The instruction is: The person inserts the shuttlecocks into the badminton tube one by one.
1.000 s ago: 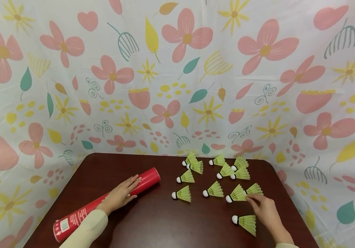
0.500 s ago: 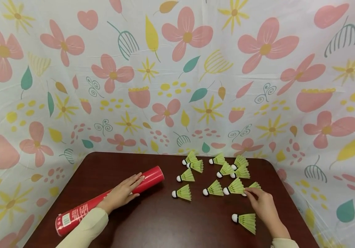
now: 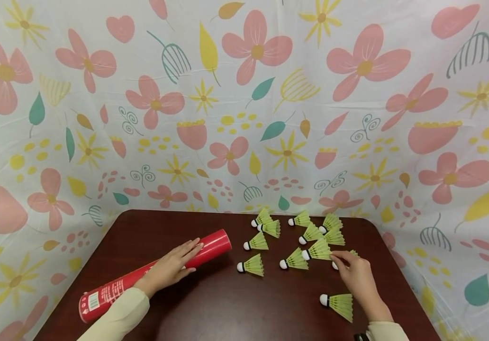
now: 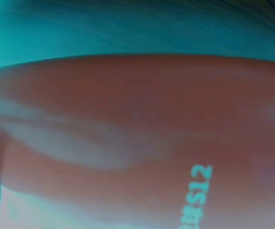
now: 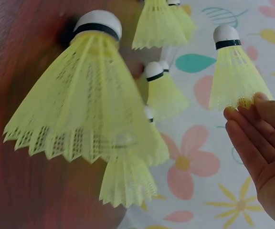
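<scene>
A long red shuttlecock tube (image 3: 213,245) lies slanted across the left of the table. My left hand (image 3: 169,270) rests on top of it, fingers stretched along and over it. The tube's red side (image 4: 128,95) fills the left wrist view. Thumb and fingertips of my right hand (image 3: 358,277) pinch the skirt edge of a yellow shuttlecock (image 3: 319,250), its white cork pointing left. The right wrist view shows this held shuttlecock (image 5: 235,78) cork up. Behind the right hand, another shuttlecock (image 3: 352,254) is partly hidden.
Several yellow shuttlecocks lie on the dark brown table (image 3: 244,308): one near the front right (image 3: 340,305), one left of the held one (image 3: 296,259), a cluster at the back right (image 3: 331,237), others toward the middle (image 3: 253,266). A flowered curtain (image 3: 244,118) hangs behind.
My right hand has carried the pinched shuttlecock left and a little away from me. The tube under my left hand has shifted slightly right.
</scene>
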### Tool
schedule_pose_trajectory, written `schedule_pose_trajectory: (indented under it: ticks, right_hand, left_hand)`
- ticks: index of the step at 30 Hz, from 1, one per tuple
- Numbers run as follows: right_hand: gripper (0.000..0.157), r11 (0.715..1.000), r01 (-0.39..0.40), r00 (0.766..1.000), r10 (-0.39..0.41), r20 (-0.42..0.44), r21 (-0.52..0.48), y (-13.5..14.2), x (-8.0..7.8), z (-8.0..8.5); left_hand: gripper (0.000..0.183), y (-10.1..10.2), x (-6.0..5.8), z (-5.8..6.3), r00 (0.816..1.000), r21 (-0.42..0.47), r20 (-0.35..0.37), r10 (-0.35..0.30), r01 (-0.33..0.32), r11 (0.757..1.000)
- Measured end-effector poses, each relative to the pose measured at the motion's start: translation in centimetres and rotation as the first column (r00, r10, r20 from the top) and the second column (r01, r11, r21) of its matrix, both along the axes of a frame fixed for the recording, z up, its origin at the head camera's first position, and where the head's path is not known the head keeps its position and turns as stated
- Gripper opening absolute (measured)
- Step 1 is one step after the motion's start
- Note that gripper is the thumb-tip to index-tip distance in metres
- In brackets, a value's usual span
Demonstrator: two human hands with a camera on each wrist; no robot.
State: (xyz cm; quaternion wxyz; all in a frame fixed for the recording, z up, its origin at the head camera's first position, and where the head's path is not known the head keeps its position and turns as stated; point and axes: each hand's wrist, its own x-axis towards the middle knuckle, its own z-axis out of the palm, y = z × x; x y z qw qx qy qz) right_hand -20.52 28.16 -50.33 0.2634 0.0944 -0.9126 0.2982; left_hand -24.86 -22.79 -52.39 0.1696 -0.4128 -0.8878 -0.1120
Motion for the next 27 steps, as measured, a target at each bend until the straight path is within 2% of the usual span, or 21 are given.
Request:
schedule_pose_trajectory:
  ticks: [8, 12, 16, 20, 23, 27]
  right_hand:
    - [0.014, 1.000, -0.021, 0.999, 0.021, -0.045, -0.016, -1.2, -0.2, 0.9]
    - [0.014, 1.000, -0.019, 0.998, 0.018, -0.062, -0.010, -1.7, -0.3, 1.2]
    - [0.014, 1.000, -0.011, 0.998, 0.010, -0.058, -0.013, -2.1, -0.5, 1.2]
    - [0.014, 0.999, -0.024, 0.999, 0.023, -0.024, -0.040, -2.6, -0.7, 1.4]
    - [0.014, 0.997, -0.036, 0.999, 0.036, -0.002, -0.065, -3.1, -1.0, 1.6]
    - [0.013, 0.996, -0.045, 0.999, 0.044, -0.008, -0.075, -3.9, -1.3, 1.5]
  left_hand:
    - [0.085, 0.4, 0.2, 0.4, 1.000, 0.004, -0.016, -0.014, 0.014, 1.000]
    - [0.081, 0.5, 0.4, 0.6, 0.999, -0.003, -0.030, -0.012, 0.012, 1.000]
    - [0.073, 0.7, 0.7, 0.9, 0.998, -0.002, -0.053, -0.032, 0.032, 0.999]
    - [0.075, 1.0, 1.0, 1.1, 0.994, 0.010, -0.086, -0.064, 0.065, 0.998]
    - [0.076, 1.2, 1.3, 1.2, 0.994, 0.021, -0.083, -0.074, 0.076, 0.997]
    - [0.068, 1.6, 1.6, 1.4, 0.995, 0.031, -0.065, -0.075, 0.077, 0.997]
